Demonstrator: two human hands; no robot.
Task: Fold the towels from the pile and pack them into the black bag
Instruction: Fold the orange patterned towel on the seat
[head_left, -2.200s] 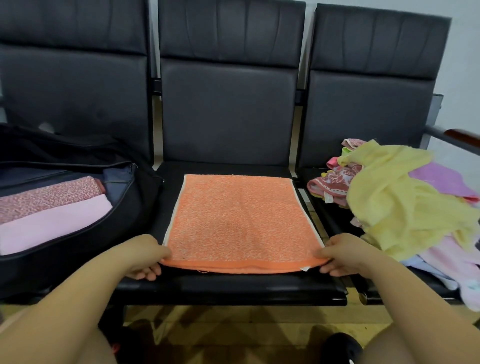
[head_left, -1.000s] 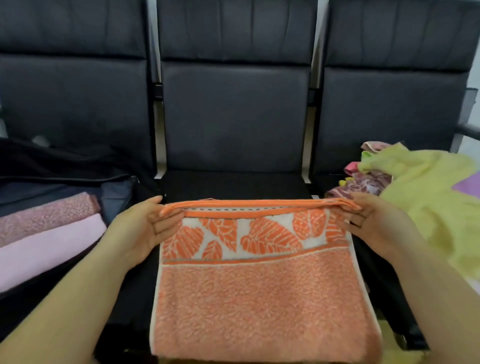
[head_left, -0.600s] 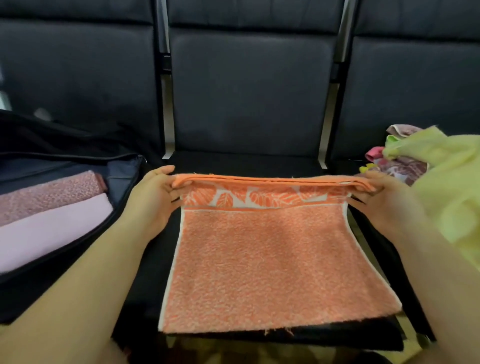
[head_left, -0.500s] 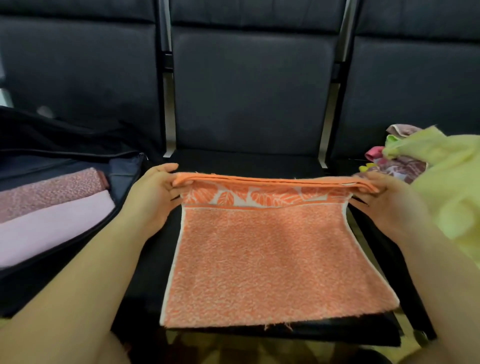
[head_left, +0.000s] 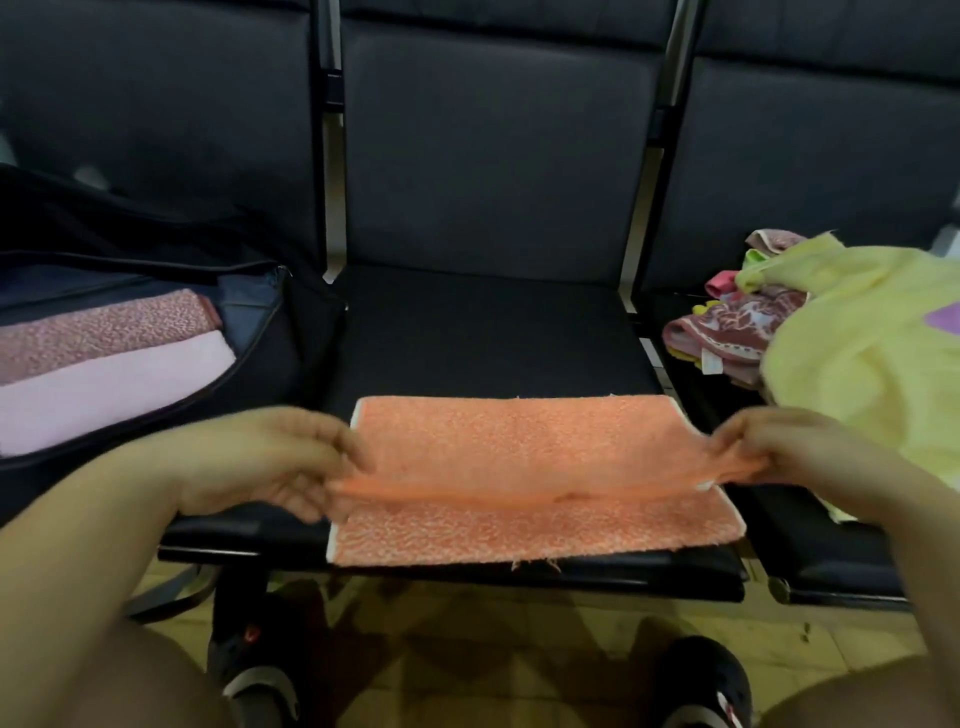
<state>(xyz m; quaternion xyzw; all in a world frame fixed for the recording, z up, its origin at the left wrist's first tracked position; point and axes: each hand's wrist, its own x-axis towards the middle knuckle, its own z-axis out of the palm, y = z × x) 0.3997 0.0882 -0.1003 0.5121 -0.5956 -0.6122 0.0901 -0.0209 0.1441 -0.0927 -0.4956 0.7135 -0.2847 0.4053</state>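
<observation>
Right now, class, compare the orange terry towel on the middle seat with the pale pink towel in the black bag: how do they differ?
The orange terry towel lies on the middle seat; the pale pink towel sits inside the black bag. The orange one is mid-fold, pinched at its raised edge by the left hand and right hand; no hand touches the pink one, which lies folded and packed. Both are soft towels.

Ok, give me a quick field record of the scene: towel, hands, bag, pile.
towel: orange terry towel on the middle black seat, mid-fold
left hand: pinches the towel's left fold edge
right hand: pinches the right fold edge
bag: open black bag on the left seat, holding two folded pink towels
pile: unfolded towels on the right seat, yellow on top
</observation>
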